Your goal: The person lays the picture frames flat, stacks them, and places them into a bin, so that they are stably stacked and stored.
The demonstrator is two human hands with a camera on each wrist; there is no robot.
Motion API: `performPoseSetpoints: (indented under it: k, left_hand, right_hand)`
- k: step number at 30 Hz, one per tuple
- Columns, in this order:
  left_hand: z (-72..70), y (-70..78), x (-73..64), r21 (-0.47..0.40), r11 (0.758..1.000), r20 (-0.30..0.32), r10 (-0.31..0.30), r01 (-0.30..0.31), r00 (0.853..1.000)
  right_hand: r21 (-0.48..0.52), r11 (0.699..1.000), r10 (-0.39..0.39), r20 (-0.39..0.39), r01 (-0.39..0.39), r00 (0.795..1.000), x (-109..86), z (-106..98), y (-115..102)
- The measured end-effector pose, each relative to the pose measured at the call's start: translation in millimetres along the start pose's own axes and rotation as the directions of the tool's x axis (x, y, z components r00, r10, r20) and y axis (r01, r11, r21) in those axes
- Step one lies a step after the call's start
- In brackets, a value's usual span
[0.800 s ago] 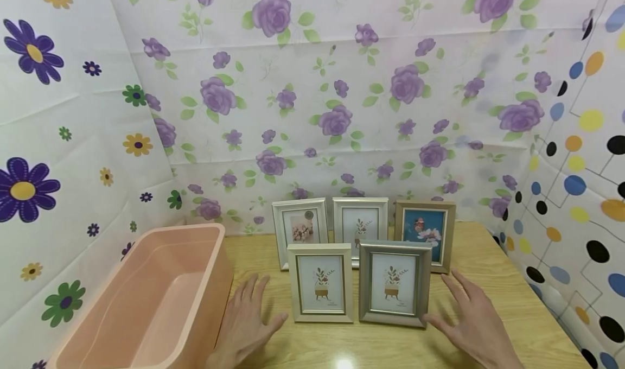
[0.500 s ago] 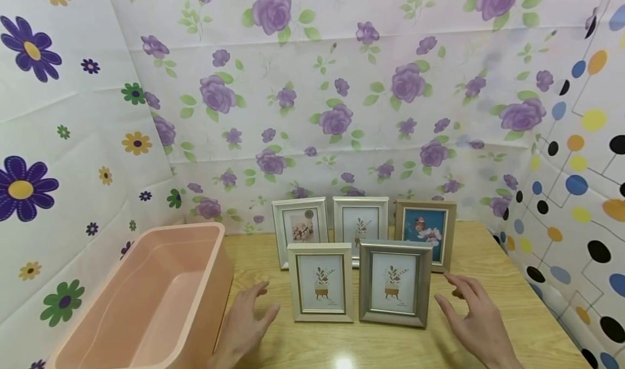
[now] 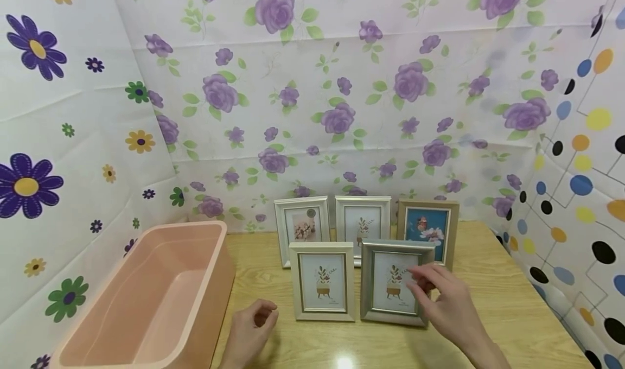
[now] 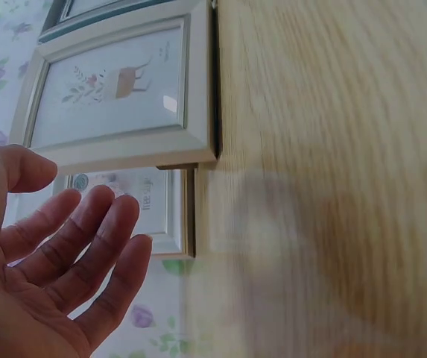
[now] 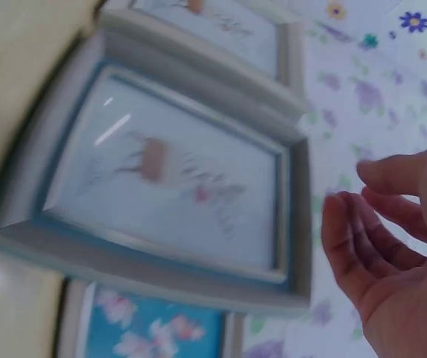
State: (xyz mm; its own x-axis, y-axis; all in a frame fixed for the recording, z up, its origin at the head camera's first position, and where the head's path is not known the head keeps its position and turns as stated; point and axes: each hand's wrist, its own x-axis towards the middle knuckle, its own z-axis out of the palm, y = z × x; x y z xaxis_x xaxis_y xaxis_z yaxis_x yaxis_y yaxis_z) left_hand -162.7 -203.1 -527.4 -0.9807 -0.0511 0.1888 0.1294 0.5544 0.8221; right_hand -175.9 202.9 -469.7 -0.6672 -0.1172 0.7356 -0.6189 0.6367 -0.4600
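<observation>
Two picture frames stand upright at the front, a cream picture frame (image 3: 322, 282) and a grey-silver picture frame (image 3: 388, 271), both showing a potted plant print. My right hand (image 3: 448, 306) is bent loosely and overlaps the right side of the grey frame in the head view. In the right wrist view a gap shows between its fingertips (image 5: 337, 205) and that frame's edge, and nothing lies between thumb and fingers. My left hand (image 3: 249, 330), relaxed and holding nothing, is low over the table between the cream frame and the pink bin. Its palm (image 4: 19, 313) faces the frames.
Behind stand two white picture frames (image 3: 304, 228) (image 3: 363, 217) and a tan picture frame (image 3: 451, 233) with a blue flower picture. A pink plastic bin (image 3: 210, 282) occupies the left side of the wooden table (image 3: 493, 282). Patterned cloth walls (image 3: 312, 114) enclose the back and sides.
My right hand has moved left from beside the grey frame, now overlapping its right side. My left hand has dropped slightly, its fingers drawing in. The frames stay in place.
</observation>
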Motion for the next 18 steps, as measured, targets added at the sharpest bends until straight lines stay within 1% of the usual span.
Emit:
performPoseSetpoints:
  k: [3,6,9,11,13,15,18]
  left_hand:
    - [2.2,1.6,-3.3,-0.01,1.0,0.011,-0.015,0.015,1.0]
    - [3.2,1.7,-6.9,-0.004,0.999,0.03,-0.037,0.037,0.999]
    - [4.0,-0.7,-9.3,0.004,0.998,0.044,-0.059,0.059,0.997]
    - [4.7,-2.8,-10.2,0.009,0.998,0.051,-0.069,0.069,0.996]
    - [5.2,-4.7,-10.9,0.005,0.997,0.053,-0.076,0.076,0.996]
    - [5.1,-6.5,-11.4,-0.003,0.997,0.051,-0.074,0.074,0.996]
    - [4.0,-8.0,-12.8,-0.016,0.998,0.048,-0.062,0.063,0.997]
  right_hand:
    - [0.017,0.999,-0.042,0.071,0.041,0.997,14.7,7,-7]
    - [0.031,0.995,-0.101,0.133,0.097,0.986,27.2,16,-14]
    - [0.011,0.982,-0.188,0.181,0.189,0.965,38.3,29,-19]
    - [-0.02,0.967,-0.246,0.206,0.256,0.947,45.1,37,-22]
    - [-0.061,0.949,-0.287,0.232,0.308,0.929,51.4,44,-26]
    - [-0.094,0.937,-0.302,0.26,0.335,0.917,56.9,50,-30]
    - [-0.136,0.932,-0.285,0.301,0.336,0.91,63.5,58,-36]
